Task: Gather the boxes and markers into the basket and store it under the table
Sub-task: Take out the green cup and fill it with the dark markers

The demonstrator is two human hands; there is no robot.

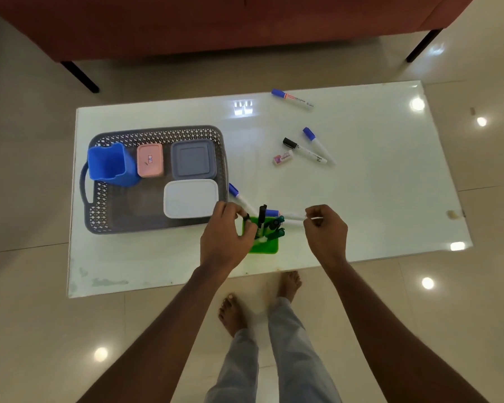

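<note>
The left hand [227, 228] pinched a blue-capped marker [239, 196] beside the green holder [264, 247]; the right hand [325, 228] pinched a second marker [285, 215] by its tail. The light, stiff, smooth barrels probably suit mid-barrel grips. The basket [99, 216] sat to the left on the counter [361, 199].

One grey perforated plastic basket [154, 132] at the worktop's [376, 199] 9 o'clock carries four containers: one open blue plastic tub [108, 164], one small pink lidded box [150, 159], one square grey lidded box [193, 159] and one rectangular white lidded box [190, 198]. Three white-barrelled markers lie loose toward 1 o'clock: one red-labelled blue-capped marker [292, 99], one plain blue-capped marker [317, 145] and one black-capped marker [303, 151], with one small white-and-pink labelled object [282, 157] beside them. At 6 o'clock are two hands and one green square plastic holder [264, 247]: the left hand [227, 237] pinches one slanted blue-capped marker [235, 194], the right hand [326, 231] pinches one level blue-capped marker [288, 215], and the holder contains one upright black-capped marker [262, 216] plus several green-capped markers [277, 223], too bunched to count.
</note>
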